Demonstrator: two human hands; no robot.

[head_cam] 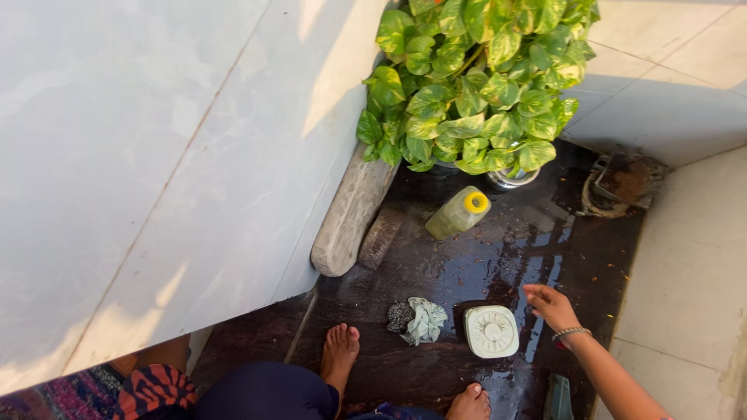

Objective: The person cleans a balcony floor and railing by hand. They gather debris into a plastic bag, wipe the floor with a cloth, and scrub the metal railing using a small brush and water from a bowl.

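My right hand (549, 305) hovers over the wet dark stone floor (498, 257), fingers loosely apart, holding nothing; a bangle sits on its wrist. Just left of it lies a pale square container lid (491, 330). Further left are a crumpled light green cloth (425, 320) and a dark scrubber (400, 315). A yellowish plastic bottle with a yellow cap (459, 211) stands farther away. My bare feet (340, 350) rest on the floor near the bottom edge. My left hand is out of sight.
A leafy green potted plant (475, 78) in a shiny pot (513, 178) stands at the far end. A stone slab (354, 210) and a smaller stone (380, 236) lean by the white wall (156, 155). A floor drain (618, 185) lies at the right corner.
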